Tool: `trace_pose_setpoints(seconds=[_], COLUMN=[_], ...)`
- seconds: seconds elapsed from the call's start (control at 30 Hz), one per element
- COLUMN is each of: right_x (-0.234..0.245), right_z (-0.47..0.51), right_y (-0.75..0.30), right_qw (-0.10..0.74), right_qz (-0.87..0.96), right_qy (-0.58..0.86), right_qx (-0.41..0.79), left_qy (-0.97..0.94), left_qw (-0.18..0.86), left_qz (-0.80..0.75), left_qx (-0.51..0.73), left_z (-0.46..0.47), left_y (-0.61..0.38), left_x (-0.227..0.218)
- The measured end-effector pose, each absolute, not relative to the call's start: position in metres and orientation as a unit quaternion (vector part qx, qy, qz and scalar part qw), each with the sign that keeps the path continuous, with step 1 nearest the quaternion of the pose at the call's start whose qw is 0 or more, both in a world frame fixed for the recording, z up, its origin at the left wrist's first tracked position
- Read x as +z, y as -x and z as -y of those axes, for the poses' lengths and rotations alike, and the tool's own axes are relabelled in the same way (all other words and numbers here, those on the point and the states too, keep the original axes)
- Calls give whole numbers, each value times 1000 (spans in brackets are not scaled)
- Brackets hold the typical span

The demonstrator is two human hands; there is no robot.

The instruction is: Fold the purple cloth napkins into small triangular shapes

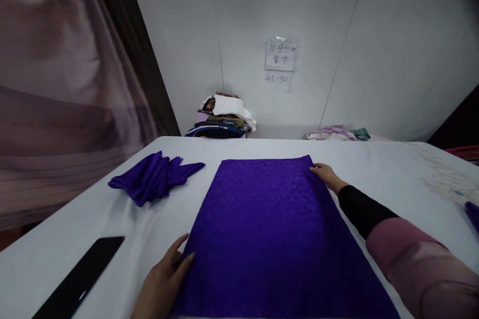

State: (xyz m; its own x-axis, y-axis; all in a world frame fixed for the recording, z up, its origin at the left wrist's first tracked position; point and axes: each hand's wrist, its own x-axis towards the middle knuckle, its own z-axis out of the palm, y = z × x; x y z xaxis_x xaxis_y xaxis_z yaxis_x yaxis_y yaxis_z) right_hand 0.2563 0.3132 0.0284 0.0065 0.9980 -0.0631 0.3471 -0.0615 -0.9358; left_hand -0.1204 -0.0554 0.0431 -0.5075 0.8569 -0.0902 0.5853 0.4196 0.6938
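A deep purple cloth napkin (pixel 262 229) with a faint swirling pattern lies spread before me, its far edge narrower in view than its near one. At its far right corner my right hand (pixel 329 177) pinches the edge, which is slightly raised there. My left hand (pixel 160 279) rests at the napkin's left edge, thumb on the cloth and index finger apart from it beside the edge. The left hand's other fingers are hidden. Further left lies a second purple napkin (pixel 153 177), gathered in pleats that fan out at both ends.
The table (pixel 145 229) has a white cover. A black flat object (pixel 80 279), glossy like a phone, lies near left. Folded clothes (pixel 224 114) are piled beyond the far edge, with more cloths (pixel 333 133) to the right. Handwritten signs (pixel 281 55) hang on the wall.
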Motion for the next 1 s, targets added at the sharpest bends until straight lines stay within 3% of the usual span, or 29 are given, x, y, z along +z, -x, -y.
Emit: trace_pose_setpoints(seconds=[0.23,0.5,0.7,0.83,1.0], right_x=[35,107,172,197,221], right_z=[-310,-253,-161,-104,-62], right_y=[-239,-222,-232,-242,-254], right_qw=[390,394,282,162,32], right_qz=[556,612,732,811,848], right_qy=[582,457,335,203,95], right_qx=[447,512,522,524,520], left_qy=[-442,-468,-524,-675,-830], left_qw=[220,186,47,-63,-37], left_qz=[-813,-808,-808,-682,-511], left_qx=[309,304,264,276,219], left_z=[54,53,25,-16,-44], left_y=[123,130,144,121,64], left_x=[42,36,63,96,116])
